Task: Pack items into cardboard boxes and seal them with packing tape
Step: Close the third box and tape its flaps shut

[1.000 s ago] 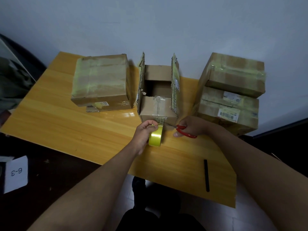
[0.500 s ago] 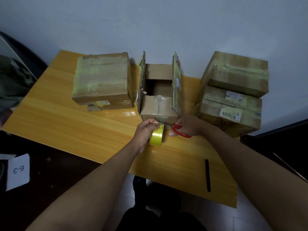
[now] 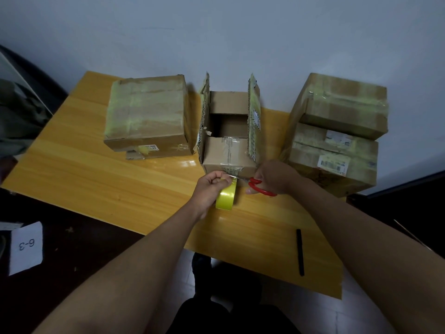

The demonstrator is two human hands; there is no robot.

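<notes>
So the tape roll [image 3: 226, 196] is gripped in the left hand [image 3: 209, 189], fingers curled round it, held on edge just in front of the open cardboard box [image 3: 228, 150]. A short strip of clear tape [image 3: 231, 177] is stretched from the roll up to the box's near face, where it's already stuck down. The red-handled scissors [image 3: 261, 188] are held in the right hand [image 3: 274, 178], fingers through the loops, blades pointed left toward that strip.

That's the bit everything hinges on: the strip runs roughly away from the person, roll to box, and the scissors come at it crosswise from the right. The right hand is the nearer one for the cut, practically touching the strip; whether the blades are actually on it can't be told, it's too small.

Compared with a second ago, not much is changed. The scissor hand is shifted a little leftward, closer in to the tape, and the roll is kept about where it was.

Further out: the box's side flaps are stood up, near flap folded down. A taped box [image 3: 147, 116] is sat to its left, two stacked taped boxes [image 3: 337, 131] to the right, and a black marker [image 3: 300, 252] is left on the wooden table [image 3: 96, 179].
</notes>
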